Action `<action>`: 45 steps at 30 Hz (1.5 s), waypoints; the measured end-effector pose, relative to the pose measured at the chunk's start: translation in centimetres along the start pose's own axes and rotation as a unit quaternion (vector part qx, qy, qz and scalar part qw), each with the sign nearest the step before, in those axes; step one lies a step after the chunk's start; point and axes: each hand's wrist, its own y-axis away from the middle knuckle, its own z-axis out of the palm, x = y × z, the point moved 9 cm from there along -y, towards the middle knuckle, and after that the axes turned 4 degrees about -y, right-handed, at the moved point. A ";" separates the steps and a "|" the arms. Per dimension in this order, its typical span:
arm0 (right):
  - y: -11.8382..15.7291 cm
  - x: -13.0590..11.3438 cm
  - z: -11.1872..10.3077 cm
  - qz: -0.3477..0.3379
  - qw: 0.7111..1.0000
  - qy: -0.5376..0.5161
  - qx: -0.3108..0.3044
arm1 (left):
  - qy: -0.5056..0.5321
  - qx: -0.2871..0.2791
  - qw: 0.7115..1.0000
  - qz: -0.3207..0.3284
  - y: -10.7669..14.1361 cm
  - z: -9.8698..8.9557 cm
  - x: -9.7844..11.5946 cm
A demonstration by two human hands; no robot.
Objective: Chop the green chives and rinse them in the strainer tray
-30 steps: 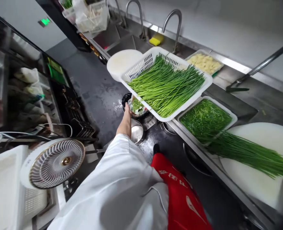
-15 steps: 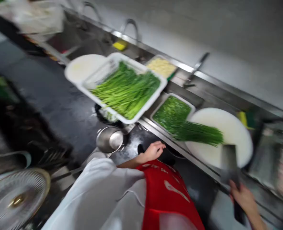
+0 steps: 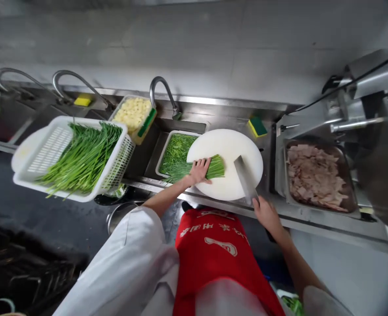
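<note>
A bunch of garlic chives (image 3: 218, 166) lies on the round white cutting board (image 3: 228, 142), cut ends to the right, leaves trailing left toward a white basket of cut greens (image 3: 179, 151). My left hand (image 3: 199, 171) holds the bunch down against the board, fingers over the top and thumb on the near side. In my right hand (image 3: 266, 215) is the handle of a cleaver (image 3: 244, 174), closed in my fingers. Its broad blade reaches over the right part of the board, apart from the chives. Whether the blade touches the board I cannot tell.
On the left, a large white basket (image 3: 45, 153) of whole chives overhangs the counter. Behind it stands a tub of peeled garlic (image 3: 133, 113) near the faucet (image 3: 162, 83). A sponge (image 3: 257, 126) lies behind the board. To the right is a metal tray (image 3: 350, 193) of sliced meat.
The view has swung right and levelled. My left hand has come from in front of the apron onto the chives. The cleaver, still in my right hand, now reaches over the board.
</note>
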 end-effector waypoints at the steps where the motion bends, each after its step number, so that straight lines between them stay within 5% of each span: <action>1: -0.7 0.0 -0.3 0.008 1.000 -0.001 -0.011 | -0.027 0.025 0.999 -0.006 0.6 0.2 0.4; 5: -3.5 -0.3 -1.4 0.031 0.999 0.001 -0.037 | -0.076 0.070 0.994 -0.040 0.7 0.2 2.2; 10: -6.7 -2.3 -2.0 0.014 0.998 0.037 -0.057 | -0.062 0.092 0.993 -0.039 -4.2 -0.7 5.4; 17: -9.2 -4.6 -2.1 0.016 0.993 0.045 -0.107 | -0.033 0.084 0.994 -0.064 -5.2 -1.5 4.5; 26: -7.1 -5.6 -6.3 0.034 0.995 0.068 -0.064 | -0.018 0.075 0.996 -0.040 -5.1 -1.3 5.1; 37: -6.2 -7.7 -4.0 0.016 0.983 0.078 -0.166 | -0.008 0.061 0.998 -0.029 -5.3 -0.9 5.1; 45: -12.7 -10.9 -2.0 -0.014 0.991 0.064 -0.119 | 0.000 0.050 0.998 -0.024 -5.4 -0.7 5.2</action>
